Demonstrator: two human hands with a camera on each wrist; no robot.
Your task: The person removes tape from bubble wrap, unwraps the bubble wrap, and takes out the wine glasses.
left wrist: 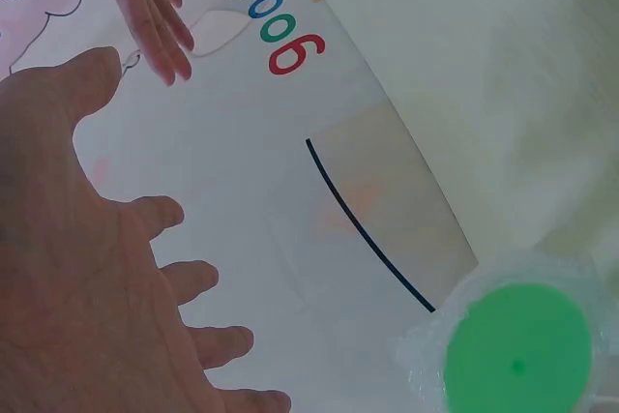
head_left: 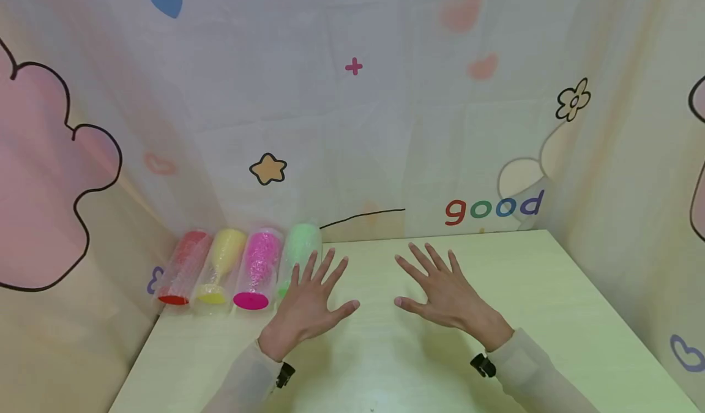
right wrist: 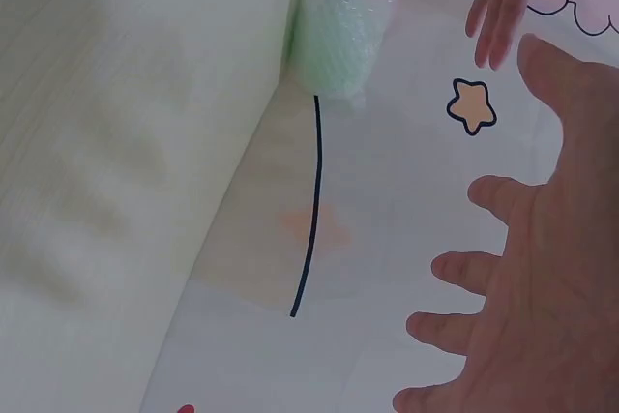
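Note:
My left hand (head_left: 308, 306) is held over the table with its fingers spread, holding nothing. Opposite it, my right hand (head_left: 448, 297) also has straight, spread fingers and nothing in its grasp. Nearest to the left hand is a green goblet (head_left: 302, 245) in clear bubble wrap, its lower part partly hidden behind that hand in the head view. Its round green base (left wrist: 517, 350) faces the left wrist camera. Left of it lie more wrapped goblets in a row: a pink one (head_left: 263, 257), a yellow one (head_left: 227, 251) and a red one (head_left: 190, 257).
The pale table (head_left: 380, 364) meets a printed curtain (head_left: 352, 125) at its back edge. Curtain sides also hang left and right. A black wrist strap piece (head_left: 483, 365) shows at the right sleeve (head_left: 534, 364), and another (head_left: 285, 374) at the left.

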